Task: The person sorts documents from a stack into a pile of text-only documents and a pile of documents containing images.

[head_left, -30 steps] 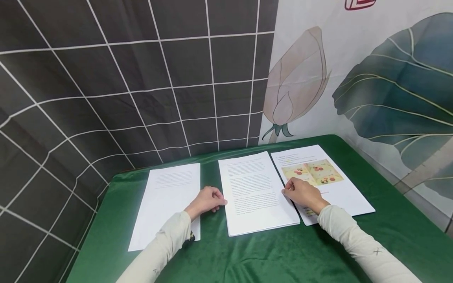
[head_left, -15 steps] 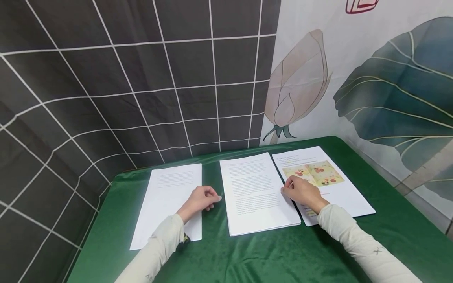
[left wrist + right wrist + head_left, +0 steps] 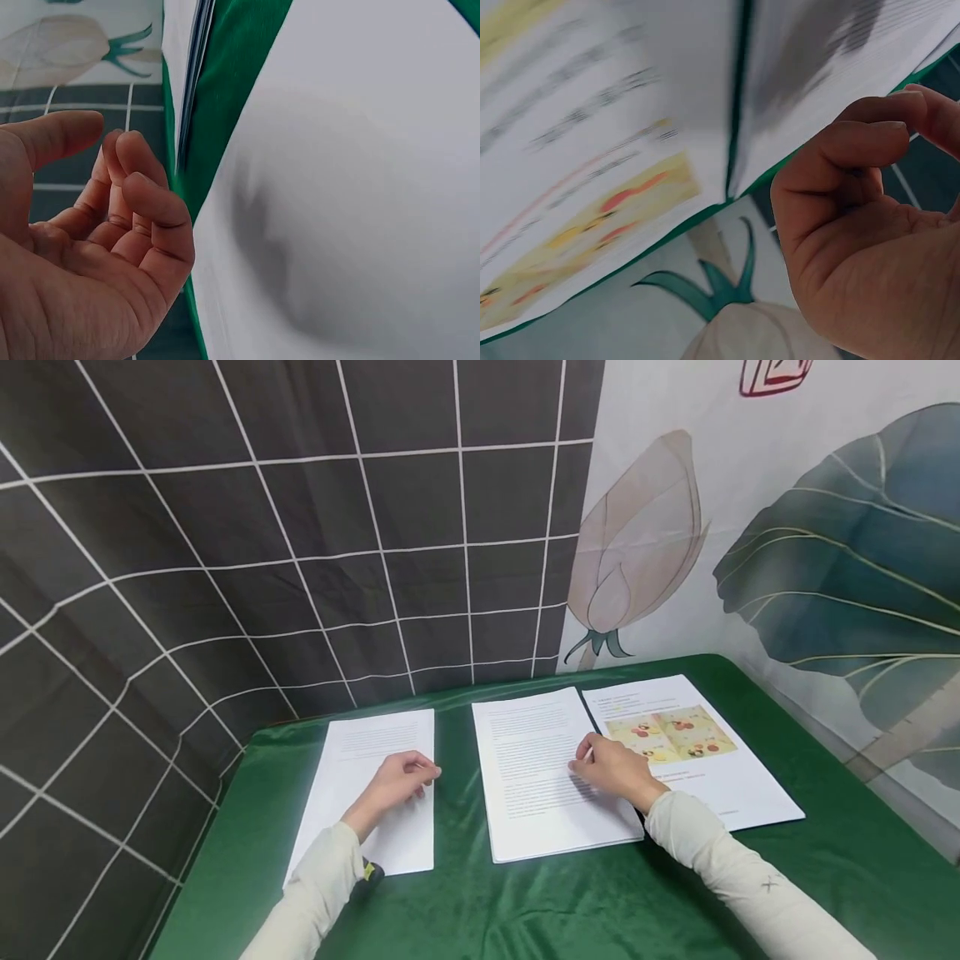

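Note:
Three piles of paper lie side by side. My left hand (image 3: 393, 787) hovers over the right edge of the left white sheets (image 3: 382, 735), fingers loosely curled. In the left wrist view that hand (image 3: 97, 262) has a gap between thumb and fingers and nothing in it. The middle stack of printed pages (image 3: 528, 735) is covered in lines of text. Above its right side is my right hand (image 3: 611, 770), fingers bent and thumb near the index fingertip. Nothing shows between them in the right wrist view. The right stack (image 3: 750, 785) carries a yellow picture with red shapes (image 3: 682, 732).
A green velvety cloth (image 3: 555, 910) covers the table. Behind it hang a dark curtain with a white grid (image 3: 405, 568) and a pale one with a painted flower bud (image 3: 637, 527). A small black and yellow item (image 3: 371, 870) shows beside my left sleeve.
My left hand has drawn away leftward from the middle stack's edge to over the left sheets. My right hand has shifted left from between the stacks onto the middle stack's side.

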Motion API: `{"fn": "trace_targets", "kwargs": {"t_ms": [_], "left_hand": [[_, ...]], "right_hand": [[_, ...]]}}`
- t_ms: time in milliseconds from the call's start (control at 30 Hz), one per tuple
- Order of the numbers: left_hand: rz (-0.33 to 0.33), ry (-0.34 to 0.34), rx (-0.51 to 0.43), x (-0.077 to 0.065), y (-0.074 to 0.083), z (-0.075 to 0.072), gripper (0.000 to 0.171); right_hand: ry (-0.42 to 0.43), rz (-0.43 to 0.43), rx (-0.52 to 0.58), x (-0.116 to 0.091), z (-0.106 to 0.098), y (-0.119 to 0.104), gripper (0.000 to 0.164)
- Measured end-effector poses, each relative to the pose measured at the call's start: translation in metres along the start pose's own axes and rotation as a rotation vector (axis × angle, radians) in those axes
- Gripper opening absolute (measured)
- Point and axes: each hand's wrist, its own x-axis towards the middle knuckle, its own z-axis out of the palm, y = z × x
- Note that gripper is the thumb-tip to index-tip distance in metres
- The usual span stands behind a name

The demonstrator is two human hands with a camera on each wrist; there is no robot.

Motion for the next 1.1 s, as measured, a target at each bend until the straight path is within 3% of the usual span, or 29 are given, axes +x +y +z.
{"fn": "trace_targets", "kwargs": {"t_ms": [600, 1100], "left_hand": [[-0.067, 0.067, 0.05, -0.021, -0.014, -0.033, 0.014], [-0.147, 0.114, 0.071, -0.038, -0.029, -0.049, 0.017]], "right_hand": [[-0.019, -0.124, 0.007, 0.01, 0.032, -0.055, 0.017], [-0.032, -0.226, 0.023, 0.008, 0.056, -0.089, 0.014]]}}
